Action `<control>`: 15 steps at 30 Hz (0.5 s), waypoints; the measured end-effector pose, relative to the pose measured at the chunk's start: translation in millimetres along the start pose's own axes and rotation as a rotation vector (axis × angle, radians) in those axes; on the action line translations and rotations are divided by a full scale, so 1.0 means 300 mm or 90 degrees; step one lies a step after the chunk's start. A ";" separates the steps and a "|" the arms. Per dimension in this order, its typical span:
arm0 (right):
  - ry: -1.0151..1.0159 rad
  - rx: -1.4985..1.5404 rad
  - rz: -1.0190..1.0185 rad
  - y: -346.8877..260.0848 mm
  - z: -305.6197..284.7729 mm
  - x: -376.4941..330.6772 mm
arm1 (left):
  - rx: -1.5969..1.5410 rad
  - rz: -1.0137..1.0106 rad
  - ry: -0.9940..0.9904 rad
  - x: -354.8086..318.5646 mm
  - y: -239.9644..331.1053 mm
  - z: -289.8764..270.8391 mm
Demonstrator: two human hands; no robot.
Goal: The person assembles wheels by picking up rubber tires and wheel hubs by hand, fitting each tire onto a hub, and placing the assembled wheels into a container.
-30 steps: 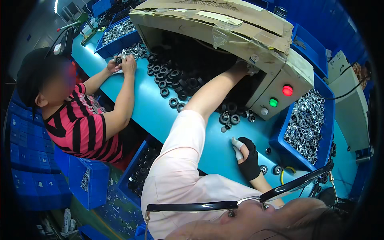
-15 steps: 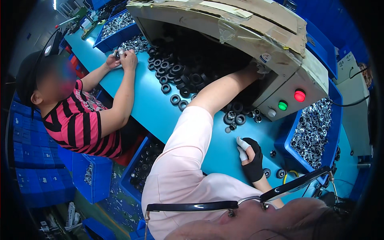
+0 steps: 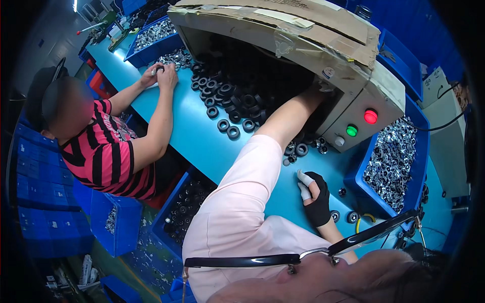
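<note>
My left forearm (image 3: 292, 117) reaches up into the dark opening of a pale box-shaped machine (image 3: 348, 113). The machine's front edge hides my left fingers, so what they touch does not show. My right hand (image 3: 317, 202), in a black glove with white covers on the thumb and a finger, rests on the blue-green table. Its thumb and finger are apart with nothing between them. Small round black-and-silver pieces (image 3: 352, 217) lie beside it. Black rubber rings (image 3: 222, 96) are heaped at the machine's opening. A few shiny metal pieces (image 3: 322, 147) sit under its front edge.
A blue bin (image 3: 361, 189) of shiny metal parts (image 3: 391, 161) stands right of the machine, which carries red (image 3: 371, 116) and green (image 3: 351, 131) buttons. At left, a co-worker's hands (image 3: 164, 74) handle a small part. Another blue bin (image 3: 161, 222) holds dark parts.
The whole view has shifted slightly. My left arm stays in the machine, its sleeve a little further right. My right hand keeps nearly the same pose. The co-worker's hands have moved slightly.
</note>
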State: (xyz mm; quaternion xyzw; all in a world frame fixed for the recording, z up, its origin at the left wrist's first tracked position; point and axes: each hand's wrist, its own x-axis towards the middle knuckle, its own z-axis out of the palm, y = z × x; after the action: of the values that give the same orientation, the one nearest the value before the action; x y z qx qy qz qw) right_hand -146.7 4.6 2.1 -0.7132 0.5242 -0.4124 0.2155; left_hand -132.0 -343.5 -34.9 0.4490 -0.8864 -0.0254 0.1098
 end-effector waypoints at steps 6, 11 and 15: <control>0.016 0.017 0.025 -0.012 -0.009 -0.003 | -0.060 0.013 0.164 -0.018 0.039 -0.062; 0.029 -0.023 0.020 0.016 -0.015 -0.012 | -0.305 -0.038 0.316 -0.148 0.085 -0.207; 0.027 0.048 0.037 -0.024 -0.006 0.000 | -0.918 -0.153 0.161 -0.495 0.082 -0.424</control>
State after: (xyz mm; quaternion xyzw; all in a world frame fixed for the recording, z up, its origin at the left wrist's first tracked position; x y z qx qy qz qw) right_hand -143.9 7.3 8.6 -0.6804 0.5329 -0.4403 0.2433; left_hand -38.6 -203.0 67.1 0.3586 -0.5750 -0.5611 0.4754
